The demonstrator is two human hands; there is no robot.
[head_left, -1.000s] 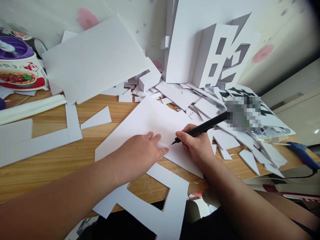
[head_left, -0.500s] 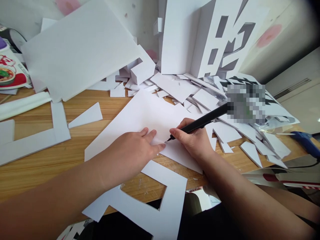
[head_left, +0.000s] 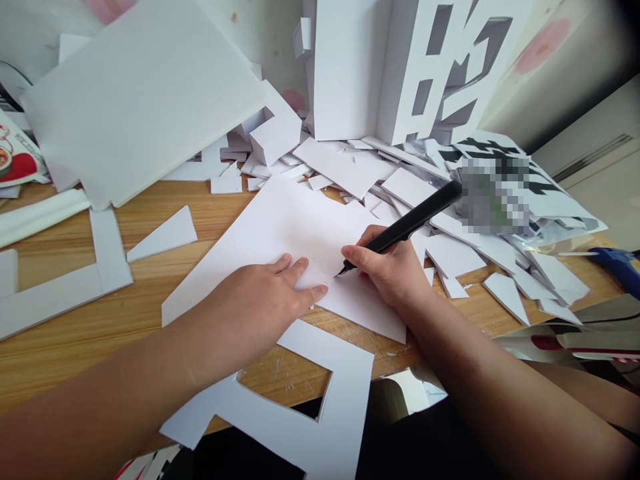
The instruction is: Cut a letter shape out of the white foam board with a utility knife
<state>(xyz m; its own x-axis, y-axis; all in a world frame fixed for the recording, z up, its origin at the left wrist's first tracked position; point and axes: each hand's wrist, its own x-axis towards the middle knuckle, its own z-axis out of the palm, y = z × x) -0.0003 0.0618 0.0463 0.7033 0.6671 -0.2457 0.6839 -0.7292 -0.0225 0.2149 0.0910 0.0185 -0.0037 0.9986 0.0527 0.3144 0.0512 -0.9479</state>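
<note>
A white foam sheet [head_left: 280, 233] lies flat on the wooden table [head_left: 75, 333]. My left hand [head_left: 260, 300] rests flat on the sheet with fingers spread, pressing it down. My right hand [head_left: 393, 270] is closed round a long black craft knife [head_left: 400, 230], held like a pen. The knife's tip touches the sheet just right of my left fingertips.
A large white board [head_left: 140, 100] leans at the back left. A heap of white offcuts [head_left: 350, 167] and upright cut-out letters [head_left: 440, 73] fill the back. A cut frame piece [head_left: 320, 413] overhangs the near edge. A blue glue gun [head_left: 617, 267] lies far right.
The view has drifted so the table contents sit lower-left in frame. Both hands stay on the sheet; the knife tip has moved slightly along the sheet beside my left fingers.
</note>
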